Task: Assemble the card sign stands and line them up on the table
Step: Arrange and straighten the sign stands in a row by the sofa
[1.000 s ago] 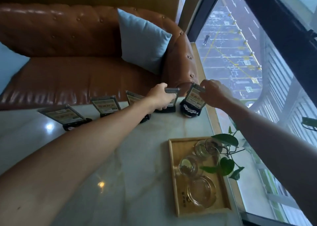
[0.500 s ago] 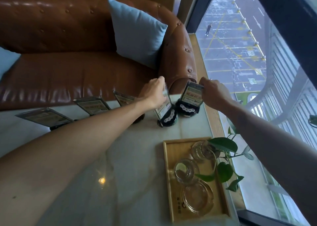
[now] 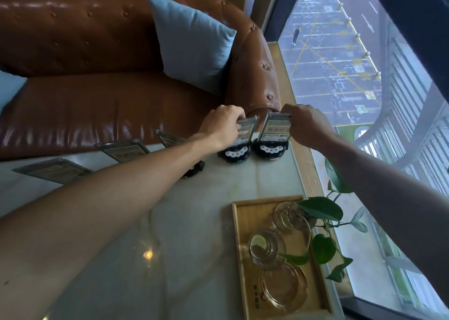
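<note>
Several card sign stands run in a row along the far edge of the marble table [image 3: 170, 222]. My left hand [image 3: 222, 125] grips the top of one stand's card [image 3: 245, 132], whose round black base [image 3: 234, 153] rests on the table. My right hand [image 3: 307, 124] grips the top corner of the rightmost stand's card [image 3: 274, 127], on its own black base [image 3: 268, 149]. The two stands sit side by side, almost touching. Three more stands [image 3: 124, 148] lie to the left, the nearest partly hidden behind my left forearm.
A brown leather sofa [image 3: 97, 96] with a blue cushion [image 3: 192, 45] stands behind the table. A wooden tray [image 3: 240, 246] with glass dishes sits at the near right, with a leafy plant [image 3: 320, 225] over it. A large window [image 3: 364, 76] runs along the right.
My left hand has swung its stand around and set it upright next to the rightmost stand. My right hand has stayed on the rightmost card. The camera has shifted slightly.
</note>
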`<move>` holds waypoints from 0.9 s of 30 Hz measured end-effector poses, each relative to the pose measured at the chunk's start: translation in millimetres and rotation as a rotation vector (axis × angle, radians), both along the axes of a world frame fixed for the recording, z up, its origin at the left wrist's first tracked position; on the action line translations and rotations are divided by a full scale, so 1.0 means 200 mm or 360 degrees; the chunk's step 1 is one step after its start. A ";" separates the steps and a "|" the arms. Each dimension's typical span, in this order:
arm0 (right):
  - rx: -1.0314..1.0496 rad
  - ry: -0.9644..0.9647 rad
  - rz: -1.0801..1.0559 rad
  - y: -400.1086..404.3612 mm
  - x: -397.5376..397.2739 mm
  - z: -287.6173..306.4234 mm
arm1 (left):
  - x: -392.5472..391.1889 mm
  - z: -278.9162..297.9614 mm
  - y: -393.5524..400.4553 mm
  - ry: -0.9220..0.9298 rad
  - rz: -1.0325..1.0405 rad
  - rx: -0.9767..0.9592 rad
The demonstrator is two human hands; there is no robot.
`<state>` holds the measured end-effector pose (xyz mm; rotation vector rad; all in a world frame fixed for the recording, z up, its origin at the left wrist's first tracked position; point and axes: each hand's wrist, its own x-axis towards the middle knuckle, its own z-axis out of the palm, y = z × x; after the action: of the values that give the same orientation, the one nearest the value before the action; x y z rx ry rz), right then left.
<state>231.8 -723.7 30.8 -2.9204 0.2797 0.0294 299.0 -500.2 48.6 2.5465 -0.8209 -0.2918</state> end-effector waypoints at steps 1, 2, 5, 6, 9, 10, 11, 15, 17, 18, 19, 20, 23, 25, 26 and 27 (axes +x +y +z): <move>-0.0005 -0.0010 0.0011 0.00 0.00 0.00 | 0.02 0.00 -0.01 -0.0007 0.0007 -0.0006; -0.0006 -0.0021 0.0021 -0.01 0.01 -0.01 | 0.03 0.00 -0.02 -0.0007 0.0010 -0.0002; 0.0000 -0.0054 0.0021 -0.03 0.02 -0.02 | 0.05 -0.02 -0.04 -0.0013 0.0016 0.0013; -0.0001 -0.0064 0.0022 -0.03 0.03 -0.03 | 0.06 -0.02 -0.05 -0.0024 0.0030 -0.0002; 0.0001 -0.0093 0.0026 -0.04 0.03 -0.04 | 0.07 -0.05 -0.05 -0.0064 0.0069 -0.0055; 0.0009 -0.0101 0.0025 -0.04 0.04 -0.04 | 0.07 -0.06 -0.04 -0.0073 0.0080 -0.0068; 0.0018 -0.0105 0.0026 -0.04 0.04 -0.04 | 0.08 -0.06 -0.04 -0.0076 0.0093 -0.0081; 0.0024 -0.0105 0.0075 -0.05 0.07 -0.04 | 0.10 -0.08 -0.03 -0.0057 0.0131 -0.0112; 0.0020 -0.0112 0.0087 -0.06 0.08 -0.04 | 0.11 -0.08 -0.03 -0.0048 0.0125 -0.0117; 0.0026 -0.0118 0.0090 -0.06 0.08 -0.04 | 0.11 -0.08 -0.03 -0.0045 0.0118 -0.0121; 0.0029 -0.0127 0.0092 -0.06 0.08 -0.04 | 0.11 -0.09 -0.03 -0.0041 0.0111 -0.0126; 0.0028 -0.0138 0.0094 -0.06 0.08 -0.04 | 0.12 -0.09 -0.03 -0.0037 0.0107 -0.0128; 0.0031 -0.0158 0.0121 -0.05 0.09 -0.05 | 0.12 -0.10 -0.02 -0.0025 0.0100 -0.0139; 0.0034 -0.0163 0.0141 -0.04 0.09 -0.05 | 0.12 -0.10 -0.02 -0.0027 0.0089 -0.0149; 0.0037 -0.0166 0.0141 -0.04 0.10 -0.05 | 0.12 -0.10 -0.02 -0.0022 0.0087 -0.0158; 0.0047 -0.0169 0.0135 -0.05 0.10 -0.05 | 0.12 -0.10 -0.02 -0.0012 0.0087 -0.0169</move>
<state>251.1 -732.7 20.5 -2.8904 0.1371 -0.1076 323.3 -503.8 28.0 2.4676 -0.7477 -0.2159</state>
